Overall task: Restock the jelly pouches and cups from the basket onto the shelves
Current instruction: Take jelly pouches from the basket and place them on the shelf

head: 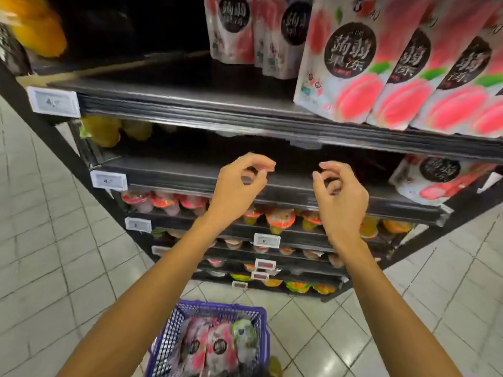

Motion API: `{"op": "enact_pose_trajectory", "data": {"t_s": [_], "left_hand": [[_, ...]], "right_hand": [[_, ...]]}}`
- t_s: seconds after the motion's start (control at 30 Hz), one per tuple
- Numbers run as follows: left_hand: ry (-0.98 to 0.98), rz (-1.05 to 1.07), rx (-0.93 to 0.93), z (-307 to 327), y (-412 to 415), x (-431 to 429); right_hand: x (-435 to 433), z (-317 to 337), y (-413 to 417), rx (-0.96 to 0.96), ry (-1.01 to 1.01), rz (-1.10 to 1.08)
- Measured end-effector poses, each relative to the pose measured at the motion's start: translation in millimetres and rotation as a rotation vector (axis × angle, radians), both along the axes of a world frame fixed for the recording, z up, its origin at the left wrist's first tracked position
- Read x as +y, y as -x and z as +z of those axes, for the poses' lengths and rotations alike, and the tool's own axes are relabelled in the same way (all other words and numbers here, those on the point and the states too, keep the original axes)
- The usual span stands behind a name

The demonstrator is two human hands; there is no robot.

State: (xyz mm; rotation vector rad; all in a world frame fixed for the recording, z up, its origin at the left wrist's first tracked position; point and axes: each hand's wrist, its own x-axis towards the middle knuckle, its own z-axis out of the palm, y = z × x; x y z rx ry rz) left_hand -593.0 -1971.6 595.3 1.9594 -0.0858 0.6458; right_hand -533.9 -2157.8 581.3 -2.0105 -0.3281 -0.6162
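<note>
**Desk:** How far along is the restock?

**Photographer:** Partway, I judge. The shelves point(190, 110) carry a row of peach pouches point(353, 77) at two o'clock, yet the middle shelf point(177, 167) lies largely bare, with one pouch point(435, 178) tipped over at three o'clock. The blue basket point(217, 306), at six o'clock on the tiled floor, holds more basket pouches point(215, 346).

**Desk:** And the hands?

**Photographer:** The left hand point(239, 186) and right hand point(340, 194) hover at centre before the middle shelf, each grip curled on nothing. Jelly cups point(280, 219) line the lower tiers at five o'clock. Price tags point(54, 102) jut from the shelf edges; nothing else blocks the reach.
</note>
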Motion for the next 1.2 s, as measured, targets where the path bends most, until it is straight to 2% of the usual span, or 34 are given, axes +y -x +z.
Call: {"op": "enact_pose_trajectory", "data": {"t_s": [0.1, 0.27, 0.43, 0.57, 0.67, 0.77, 0.9, 0.97, 1.1, 1.2], "left_hand": [[0.019, 0.007, 0.198, -61.9, 29.8, 30.0], [0.122, -0.011, 0.573, -192.3, 100.3, 88.5], [0.191, 0.01, 0.815, -328.3, 191.1, 143.2], [0.305, 0.097, 0.955, -424.7, 254.7, 151.8], [0.26, 0.123, 1.177, -500.1, 288.6, 146.9], [0.269, 0.118, 1.294, -574.7, 305.4, 139.3], [0.078, 0.033, 1.397, -678.9, 308.1, 123.4], [-0.002, 0.033, 1.455, -725.0, 305.4, 113.8], [0.156, 0.095, 1.442, -793.9, 294.4, 106.2], [0.256, 0.254, 1.458, -836.4, 289.5, 96.8]], "right_hand": [[18.0, -62.3, 24.0, 0.239, 0.151, 0.046], [44.4, -180.5, 85.2, 0.726, 0.253, 0.137], [76.4, -296.4, 147.7, 0.95, 0.345, 0.158], [82.0, -383.7, 186.1, 1.261, 0.469, 0.238], [79.3, -455.4, 205.9, 1.361, 0.483, 0.202], [83.2, -528.7, 219.5, 1.429, 0.542, 0.2], [84.8, -635.5, 227.8, 1.521, 0.601, 0.142], [87.9, -682.6, 232.7, 1.524, 0.51, 0.132], [98.1, -756.8, 233.2, 1.424, 0.583, 0.096], [102.6, -801.6, 225.6, 1.449, 0.685, 0.115]]}}
